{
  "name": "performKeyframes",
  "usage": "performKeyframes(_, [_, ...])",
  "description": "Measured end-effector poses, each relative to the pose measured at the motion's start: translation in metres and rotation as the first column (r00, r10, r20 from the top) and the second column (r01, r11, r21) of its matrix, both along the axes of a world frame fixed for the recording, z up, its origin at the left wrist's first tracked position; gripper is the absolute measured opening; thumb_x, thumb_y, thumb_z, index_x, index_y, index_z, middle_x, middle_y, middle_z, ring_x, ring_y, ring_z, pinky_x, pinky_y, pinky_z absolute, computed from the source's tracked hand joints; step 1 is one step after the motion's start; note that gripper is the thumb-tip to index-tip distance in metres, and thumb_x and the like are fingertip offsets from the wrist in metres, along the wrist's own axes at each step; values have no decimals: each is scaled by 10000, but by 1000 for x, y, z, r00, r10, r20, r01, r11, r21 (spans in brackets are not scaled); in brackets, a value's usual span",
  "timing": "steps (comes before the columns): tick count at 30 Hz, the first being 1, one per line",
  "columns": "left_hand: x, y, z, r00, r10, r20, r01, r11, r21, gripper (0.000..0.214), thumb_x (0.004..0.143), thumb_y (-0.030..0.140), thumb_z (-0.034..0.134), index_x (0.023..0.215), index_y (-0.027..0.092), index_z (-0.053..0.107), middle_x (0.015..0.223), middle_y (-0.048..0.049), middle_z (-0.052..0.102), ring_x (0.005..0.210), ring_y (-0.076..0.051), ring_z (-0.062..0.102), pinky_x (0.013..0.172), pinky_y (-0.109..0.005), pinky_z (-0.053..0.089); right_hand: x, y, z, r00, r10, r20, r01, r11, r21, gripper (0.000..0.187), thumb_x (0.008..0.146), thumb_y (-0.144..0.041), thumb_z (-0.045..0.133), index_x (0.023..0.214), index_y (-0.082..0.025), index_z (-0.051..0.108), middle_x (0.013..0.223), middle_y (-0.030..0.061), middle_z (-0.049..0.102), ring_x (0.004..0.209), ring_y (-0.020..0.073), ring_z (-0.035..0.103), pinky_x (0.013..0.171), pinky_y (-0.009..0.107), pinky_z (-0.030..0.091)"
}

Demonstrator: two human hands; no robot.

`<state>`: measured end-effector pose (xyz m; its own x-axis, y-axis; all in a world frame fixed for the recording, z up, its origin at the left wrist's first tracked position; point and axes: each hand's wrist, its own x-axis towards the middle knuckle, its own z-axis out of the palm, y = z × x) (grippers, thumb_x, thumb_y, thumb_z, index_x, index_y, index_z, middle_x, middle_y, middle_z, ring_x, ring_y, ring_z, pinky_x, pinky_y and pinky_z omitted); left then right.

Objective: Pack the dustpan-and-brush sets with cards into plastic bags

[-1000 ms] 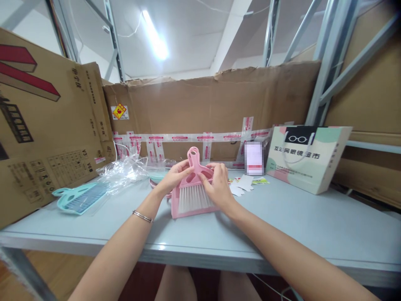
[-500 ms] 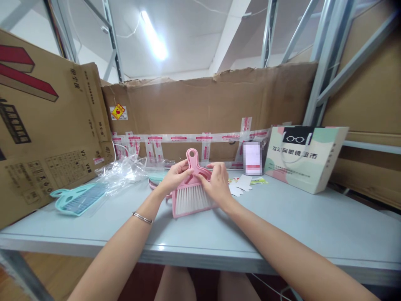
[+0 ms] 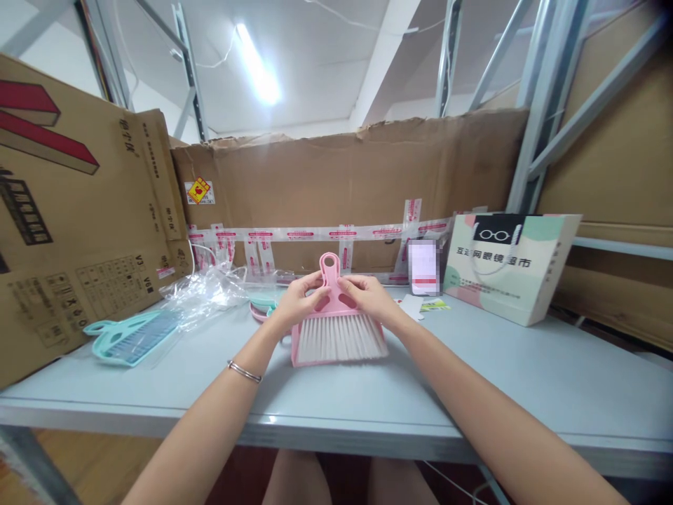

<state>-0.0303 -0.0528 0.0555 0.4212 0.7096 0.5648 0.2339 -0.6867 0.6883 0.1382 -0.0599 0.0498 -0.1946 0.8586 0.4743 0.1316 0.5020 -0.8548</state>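
My left hand (image 3: 299, 301) and right hand (image 3: 371, 298) pinch the neck of the pink brush (image 3: 339, 338) from both sides, handle up, over the table's middle. Half a second ago my right hand hid one end of the bristles; now they show full width, and the pink dustpan (image 3: 295, 349) behind peeks out left and below. I judge I'm adjusting how the two sit together.

Toward the table's (image 3: 505, 386) left end lies a teal dustpan set (image 3: 129, 338), with crinkled clear plastic (image 3: 207, 284) behind; near its back right stands a paper bag (image 3: 507, 270). Cardboard (image 3: 341, 182) walls the back edge; a tube light (image 3: 257, 64) glows overhead.
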Motion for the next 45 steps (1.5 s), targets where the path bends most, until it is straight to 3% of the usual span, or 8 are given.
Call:
performKeyframes(2, [1, 0, 0, 999, 39, -36, -37, 997, 75, 412, 797, 370, 501, 1124, 133, 580, 902, -54, 635, 794, -160, 552, 744, -244, 421, 1, 0, 2, 1000, 8, -7, -9, 998, -66, 500, 652, -584, 583, 789, -118, 704, 588, 4, 562, 531, 100, 463, 510, 236, 364])
performKeyframes(5, [2, -1, -1, 991, 78, -113, -67, 993, 93, 403, 829, 377, 436, 1133, 144, 559, 827, -21, 612, 709, -131, 528, 700, -223, 406, -1, 0, 1, 998, -51, -27, 48, 993, -105, 508, 613, -591, 608, 732, -108, 713, 509, -14, 502, 478, 85, 410, 490, 239, 341])
performKeyframes(12, [5, 0, -3, 957, 133, -257, -115, 990, 84, 352, 863, 354, 357, 1082, 156, 548, 580, 29, 512, 525, -110, 433, 560, -211, 340, -5, 8, -13, 983, -178, -38, 177, 984, -18, 398, 682, -497, 575, 647, -122, 703, 506, -6, 522, 490, 106, 454, 536, 254, 392])
performKeyframes(19, [15, 2, -1, 988, 142, -66, -145, 988, -48, 320, 812, 391, 428, 888, 135, 604, 684, -3, 535, 608, -117, 456, 609, -224, 392, -5, 7, -12, 971, -235, 41, 233, 971, 45, 333, 736, -400, 526, 674, -133, 715, 529, 5, 578, 516, 127, 516, 534, 255, 399])
performKeyframes(25, [16, -4, 4, 989, 92, 116, -57, 960, -274, 377, 707, 466, 555, 775, 103, 630, 560, 26, 431, 518, -77, 362, 533, -212, 389, -9, 4, -6, 969, -148, -198, 118, 980, -158, 349, 583, -411, 685, 779, -127, 737, 641, 24, 649, 518, 109, 531, 534, 265, 464])
performKeyframes(37, [18, 2, -1, 980, 181, 85, -156, 958, -239, 349, 730, 421, 515, 685, 94, 630, 471, 39, 373, 454, -62, 319, 456, -194, 318, -12, 8, -9, 936, -187, -298, 126, 969, -214, 396, 500, -402, 755, 773, -116, 740, 569, 12, 638, 485, 102, 540, 521, 279, 510])
performKeyframes(42, [18, 0, 1, 979, 158, 125, -116, 950, -292, 354, 730, 438, 540, 747, 99, 642, 531, 34, 417, 485, -65, 354, 513, -214, 378, -13, 7, -10, 934, -159, -321, 99, 975, -197, 376, 515, -407, 748, 768, -130, 738, 630, 18, 665, 542, 116, 571, 573, 295, 534])
performKeyframes(45, [13, -2, 0, 992, 69, 105, -34, 952, -304, 377, 745, 452, 541, 885, 118, 646, 616, 12, 509, 564, -93, 446, 595, -240, 417, -9, 11, -12, 942, -179, -285, 134, 976, -170, 342, 558, -399, 724, 779, -138, 736, 706, 45, 692, 603, 150, 601, 592, 313, 528])
